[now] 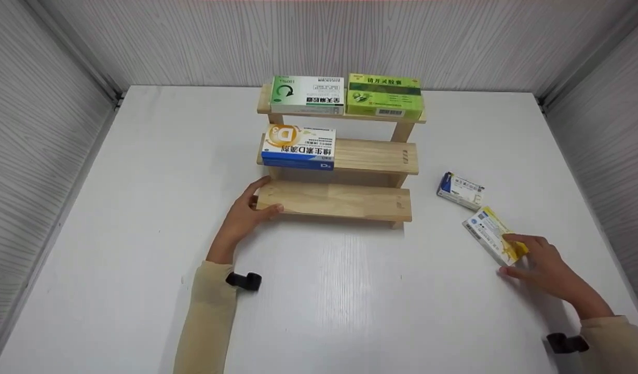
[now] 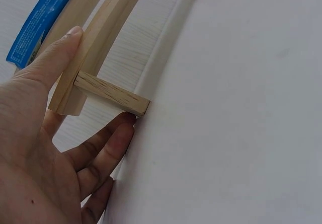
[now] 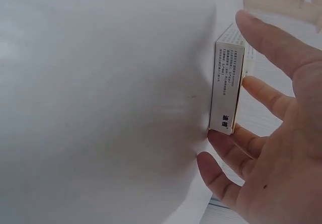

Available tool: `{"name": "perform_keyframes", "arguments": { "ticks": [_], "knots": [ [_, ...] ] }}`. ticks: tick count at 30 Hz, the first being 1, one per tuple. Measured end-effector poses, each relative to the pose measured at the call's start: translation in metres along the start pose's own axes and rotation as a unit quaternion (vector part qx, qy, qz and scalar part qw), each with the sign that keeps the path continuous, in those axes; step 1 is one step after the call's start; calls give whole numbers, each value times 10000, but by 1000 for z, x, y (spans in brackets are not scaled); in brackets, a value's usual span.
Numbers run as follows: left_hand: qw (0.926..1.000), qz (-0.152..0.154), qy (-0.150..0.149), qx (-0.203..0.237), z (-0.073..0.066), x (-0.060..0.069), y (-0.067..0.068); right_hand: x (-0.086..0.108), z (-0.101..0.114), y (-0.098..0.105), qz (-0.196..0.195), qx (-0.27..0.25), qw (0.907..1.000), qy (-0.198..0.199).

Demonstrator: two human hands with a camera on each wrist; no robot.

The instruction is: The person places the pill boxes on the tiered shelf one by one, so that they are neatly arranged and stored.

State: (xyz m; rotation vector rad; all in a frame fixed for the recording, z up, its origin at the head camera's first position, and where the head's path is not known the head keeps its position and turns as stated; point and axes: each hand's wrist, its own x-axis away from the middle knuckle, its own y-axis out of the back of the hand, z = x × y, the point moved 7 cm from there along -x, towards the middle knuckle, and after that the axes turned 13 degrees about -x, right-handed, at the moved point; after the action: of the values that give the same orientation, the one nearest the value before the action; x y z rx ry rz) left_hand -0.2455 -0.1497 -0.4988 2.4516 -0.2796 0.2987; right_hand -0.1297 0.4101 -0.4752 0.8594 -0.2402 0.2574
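A three-tier wooden shelf [image 1: 334,200] stands mid-table. My left hand [image 1: 248,210] grips the left end of its lowest tier. In the left wrist view the thumb lies on the board and other fingers reach down by the short leg [image 2: 113,94]. At the right, my right hand [image 1: 544,265] holds the near end of a white-and-yellow medicine box [image 1: 490,236] lying on the table. The right wrist view shows its printed end [image 3: 226,88], with the thumb at one corner and fingers round the other side. A smaller white-and-blue medicine box [image 1: 461,190] lies just beyond it.
On the top tier sit a white-and-green medicine box [image 1: 308,94] and a bright green one [image 1: 385,95]. A blue-and-white vitamin D box [image 1: 298,147] occupies the middle tier's left half. Grey wood-patterned walls [image 1: 324,41] enclose the white table [image 1: 319,301] at the back and sides.
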Motion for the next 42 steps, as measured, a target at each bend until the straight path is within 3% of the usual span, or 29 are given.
{"name": "perform_keyframes", "arguments": {
  "ticks": [9, 17, 26, 33, 42],
  "knots": [
    [10000, 13, 4, -32, 2, -1, -1, -3, -1, 2, -146, -31, 9998, -138],
    [9999, -6, -58, -91, 4, -1, -1, 5, 3, 16, -317, -413, 9986, 54],
    [9999, 7, -115, 44, 3, -1, -1, 10, 17, 34, -640, -420, 9950, 634],
    [9999, -19, -100, -52, 3, 0, 0, 7, 40, 46, -998, -485, 9863, 1224],
    [10000, 9, -32, -23, 1, 0, 0, -14, 77, 44, -860, -660, 9782, 1774]
  ]
}}
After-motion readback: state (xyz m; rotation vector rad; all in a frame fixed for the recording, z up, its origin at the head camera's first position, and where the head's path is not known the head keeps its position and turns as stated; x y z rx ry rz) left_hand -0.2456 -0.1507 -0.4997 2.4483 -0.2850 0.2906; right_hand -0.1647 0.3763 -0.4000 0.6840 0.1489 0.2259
